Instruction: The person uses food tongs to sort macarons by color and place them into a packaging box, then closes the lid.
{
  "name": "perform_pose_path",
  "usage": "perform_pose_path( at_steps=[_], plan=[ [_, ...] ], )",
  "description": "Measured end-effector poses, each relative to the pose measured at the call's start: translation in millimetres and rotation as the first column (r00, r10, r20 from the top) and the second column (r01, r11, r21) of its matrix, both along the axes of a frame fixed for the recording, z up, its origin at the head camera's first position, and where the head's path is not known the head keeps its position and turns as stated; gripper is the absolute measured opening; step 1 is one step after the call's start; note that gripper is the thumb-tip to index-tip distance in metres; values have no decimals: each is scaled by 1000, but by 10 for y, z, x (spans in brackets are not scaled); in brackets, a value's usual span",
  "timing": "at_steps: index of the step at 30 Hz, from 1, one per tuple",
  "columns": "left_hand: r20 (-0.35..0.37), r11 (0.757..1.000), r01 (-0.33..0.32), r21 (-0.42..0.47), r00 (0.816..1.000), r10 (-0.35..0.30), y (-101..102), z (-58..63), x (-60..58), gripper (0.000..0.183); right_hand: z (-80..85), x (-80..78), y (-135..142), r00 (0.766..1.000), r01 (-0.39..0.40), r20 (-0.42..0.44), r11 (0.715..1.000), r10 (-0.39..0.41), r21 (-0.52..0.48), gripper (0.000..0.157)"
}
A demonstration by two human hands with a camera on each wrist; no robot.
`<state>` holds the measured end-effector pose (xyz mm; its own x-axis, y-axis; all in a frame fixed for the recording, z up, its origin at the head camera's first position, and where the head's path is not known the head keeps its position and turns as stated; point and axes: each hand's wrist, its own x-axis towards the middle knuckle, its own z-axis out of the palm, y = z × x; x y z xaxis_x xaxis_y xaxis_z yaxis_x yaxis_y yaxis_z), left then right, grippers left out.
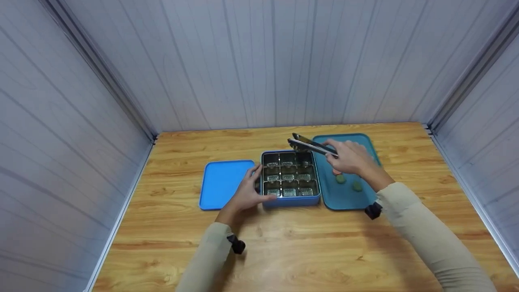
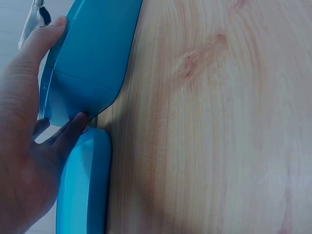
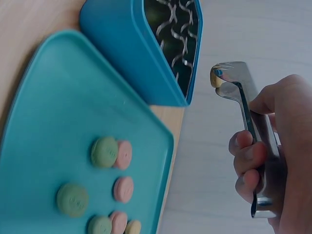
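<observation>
My right hand [image 1: 349, 157] grips metal serving tongs [image 3: 265, 131] near their handle end. Between the tips of the tongs, in the right wrist view, is a small yellow macaron [image 3: 214, 79]. These tips hang over the back right corner of a blue box [image 1: 298, 200], whose dark insert [image 1: 288, 165] is divided into several compartments. My left hand [image 1: 247, 194] touches the box's front left corner, thumb along the front rim and fingers against the left side. Green macarons [image 3: 72, 200] and pink macarons [image 3: 124, 189] lie on a teal tray [image 3: 53, 112].
A flat blue lid [image 1: 225, 184] lies on the wooden table [image 1: 292, 251] left of the box. The tray stands close to the box's right side. Pale panelled walls [image 1: 251, 65] rise behind the table and at both sides.
</observation>
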<state>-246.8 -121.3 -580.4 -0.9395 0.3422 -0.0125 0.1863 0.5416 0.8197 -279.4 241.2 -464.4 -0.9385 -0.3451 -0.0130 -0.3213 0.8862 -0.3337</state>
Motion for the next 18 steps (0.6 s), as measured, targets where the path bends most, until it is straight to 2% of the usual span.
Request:
perform_pose_path(
  at_steps=[10,18],
  plan=[
    [-1,1000,17,-4,1000,-17,10,11,1,125,4,-6,-271,999,-54,1,999,54,9,48],
    [1,1000,29,9,1000,-29,-5,4,-7,123,-49,-6,-446,996,-77,-35,997,77,-4,47]
  ],
)
